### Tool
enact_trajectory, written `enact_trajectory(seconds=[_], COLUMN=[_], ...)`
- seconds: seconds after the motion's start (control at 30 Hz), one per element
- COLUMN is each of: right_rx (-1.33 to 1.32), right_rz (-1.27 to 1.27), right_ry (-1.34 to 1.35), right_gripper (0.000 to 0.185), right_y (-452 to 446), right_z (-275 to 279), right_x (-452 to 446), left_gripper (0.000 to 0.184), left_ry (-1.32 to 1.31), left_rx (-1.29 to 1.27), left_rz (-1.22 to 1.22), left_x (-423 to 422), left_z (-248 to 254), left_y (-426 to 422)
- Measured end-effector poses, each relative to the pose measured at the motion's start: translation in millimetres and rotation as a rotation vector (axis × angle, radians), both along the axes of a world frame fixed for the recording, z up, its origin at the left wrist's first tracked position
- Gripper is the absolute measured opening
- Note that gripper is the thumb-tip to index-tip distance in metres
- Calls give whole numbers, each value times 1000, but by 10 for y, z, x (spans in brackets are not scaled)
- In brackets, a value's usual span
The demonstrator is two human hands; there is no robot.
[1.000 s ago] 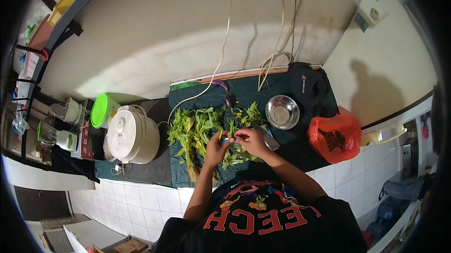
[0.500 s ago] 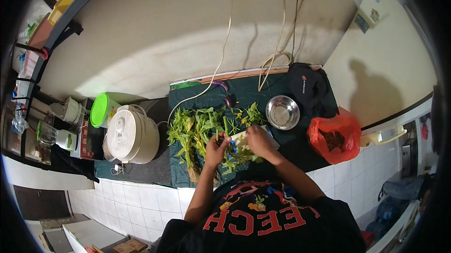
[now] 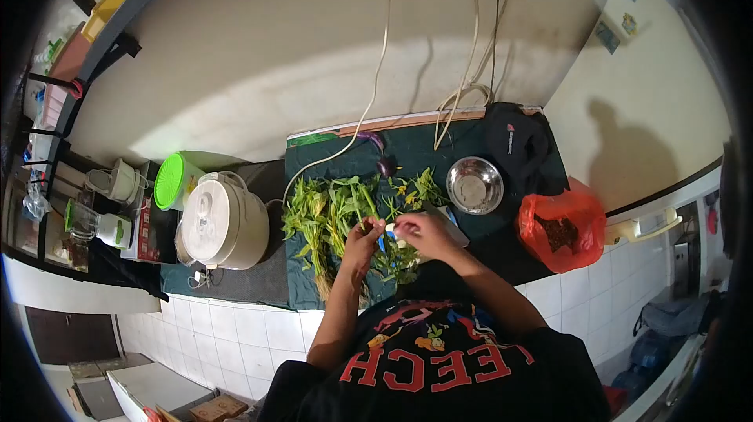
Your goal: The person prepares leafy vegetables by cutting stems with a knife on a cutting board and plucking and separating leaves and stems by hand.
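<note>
My left hand is closed around a green stalk that sticks up past the fingers. Close beside it, my right hand has its fingers pinched together near the stalk; what they hold is too small to make out. A small blue thing shows between the hands, its kind unclear. Leafy greens with roots lie in bunches left of my left hand. Loose picked leaves lie below the hands. A pale board is partly hidden under my right hand.
A steel bowl stands right of the hands, with a red plastic bag beyond it. A purple eggplant lies at the back near a white cable. A rice cooker stands left; a black cloth item lies back right.
My right hand has moved slightly left and closer to my left hand. The stalk in my left hand now leans further left.
</note>
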State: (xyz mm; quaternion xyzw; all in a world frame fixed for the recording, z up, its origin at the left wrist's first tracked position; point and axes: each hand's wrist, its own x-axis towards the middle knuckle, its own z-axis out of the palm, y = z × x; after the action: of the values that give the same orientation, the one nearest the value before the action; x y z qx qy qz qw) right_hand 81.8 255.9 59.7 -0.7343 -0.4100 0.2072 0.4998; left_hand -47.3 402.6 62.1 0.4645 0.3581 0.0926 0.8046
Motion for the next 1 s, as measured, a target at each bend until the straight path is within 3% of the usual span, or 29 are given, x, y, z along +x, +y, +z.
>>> enact_trajectory(seconds=[0.03,0.17,0.27,0.5,0.6,0.63,0.7,0.8,0.9,0.93,1.0], right_rx=[-27,111,84,-49,-39,-229,-112,-140,35,-69,-31], right_rz=[104,7,-54,-31,-48,-126,-214,-335,-325,-255,-210], right_ry=[235,252,178,170,27,35,-75,-170,-217,-266,-355], right_gripper=[24,24,16,12,12,11,9,10,20,25,29], right_y=[-4,37,9,-26,-29,-36,-19,64,115,130,133], right_z=[67,-212,-168,-143,-408,-334,-250,-161,-331,-368,-403], right_x=[-107,-219,-207,-211,-20,92,355,685,878,909,753], left_gripper=[19,15,20,26,29,29,30,31,30,29,28], left_ry=[6,-5,-54,4,73,74,191,133,127,121,106], left_rx=[-4,16,418,580,681,681,732,710,720,728,687], left_rz=[-1,-20,-164,-213,-249,-247,-237,-219,-213,-192,-195], left_x=[4,32,12,-27,-72,-68,-96,-152,-140,-137,-127], left_z=[-6,-12,-146,-204,-186,-50,188,-60,-103,-108,-107], left_y=[-6,-15,8,16,104,110,120,242,248,238,221])
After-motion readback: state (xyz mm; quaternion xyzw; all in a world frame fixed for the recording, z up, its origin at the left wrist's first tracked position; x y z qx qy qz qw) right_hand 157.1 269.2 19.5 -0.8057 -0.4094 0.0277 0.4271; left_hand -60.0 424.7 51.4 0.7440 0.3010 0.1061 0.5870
